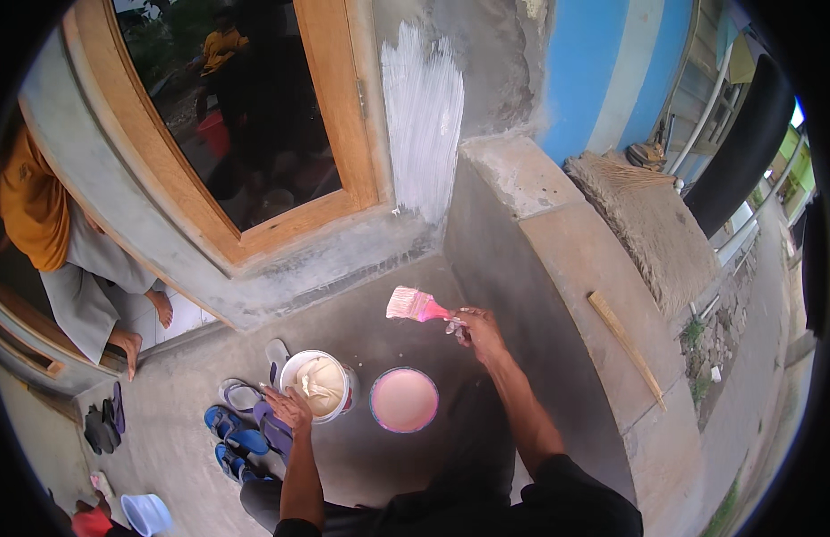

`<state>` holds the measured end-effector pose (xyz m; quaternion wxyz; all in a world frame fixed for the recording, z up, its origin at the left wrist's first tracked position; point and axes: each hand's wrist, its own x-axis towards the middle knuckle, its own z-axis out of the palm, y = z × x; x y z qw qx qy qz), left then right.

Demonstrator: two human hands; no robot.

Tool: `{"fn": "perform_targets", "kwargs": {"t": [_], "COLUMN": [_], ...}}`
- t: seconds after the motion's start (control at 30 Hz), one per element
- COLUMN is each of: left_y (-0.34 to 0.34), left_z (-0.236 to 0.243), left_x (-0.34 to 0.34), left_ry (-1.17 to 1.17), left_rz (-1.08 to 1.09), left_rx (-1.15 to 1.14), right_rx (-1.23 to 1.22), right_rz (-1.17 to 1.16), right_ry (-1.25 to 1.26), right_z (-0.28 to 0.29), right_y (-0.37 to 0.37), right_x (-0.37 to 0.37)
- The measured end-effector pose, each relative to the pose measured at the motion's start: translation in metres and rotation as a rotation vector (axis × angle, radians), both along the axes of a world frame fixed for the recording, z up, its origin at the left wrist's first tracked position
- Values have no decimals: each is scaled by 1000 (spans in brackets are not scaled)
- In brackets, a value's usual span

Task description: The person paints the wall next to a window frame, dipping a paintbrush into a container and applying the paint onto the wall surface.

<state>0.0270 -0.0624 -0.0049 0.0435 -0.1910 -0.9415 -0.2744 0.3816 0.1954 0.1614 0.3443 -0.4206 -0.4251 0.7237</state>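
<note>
The right hand point(479, 329) grips a wet paintbrush point(415, 306); the left hand point(289, 407) rests spread on the white paint bucket point(318, 385). Paint could drip onto the sandals point(245, 438).

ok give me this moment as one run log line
right hand: holds paintbrush | left hand: on white bucket rim | pink lid: on floor beside bucket

Black short sleeves end above bare forearms — paint flecks the right hand point(480, 331).

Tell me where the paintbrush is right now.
The paintbrush is in the right hand, mid-frame in the head view, raised above the pink bucket near the grey wall.
</note>
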Motion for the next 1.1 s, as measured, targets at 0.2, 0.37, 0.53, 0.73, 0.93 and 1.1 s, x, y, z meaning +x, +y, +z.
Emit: {"fn": "perform_targets", "kwargs": {"t": [0.2,0.37,0.53,0.73,0.93,1.1], "left_y": [8,8,-2,5,-24,-49], "left_z": [4,-12,15,219,236,221], "left_x": [5,2,-7,25,58,51], "left_ry": [-29,79,314,-31,-12,-271], "left_rz": [-11,-50,-91,-589,-897,-955], "left_rx": [-58,-87,-170,-266,-219,-415], "right_rx": [100,346,523,598,931,966], "right_rz": [-183,-388,-525,-389,-194,-280], "right_ry": [31,-73,-260,-221,-242,-276], "right_z": [9,-24,-46,-82,-104,-104], "right_y": [59,92,102,88,79,95], "right_x": [-26,-49,-87,-128,-208,-208]}}
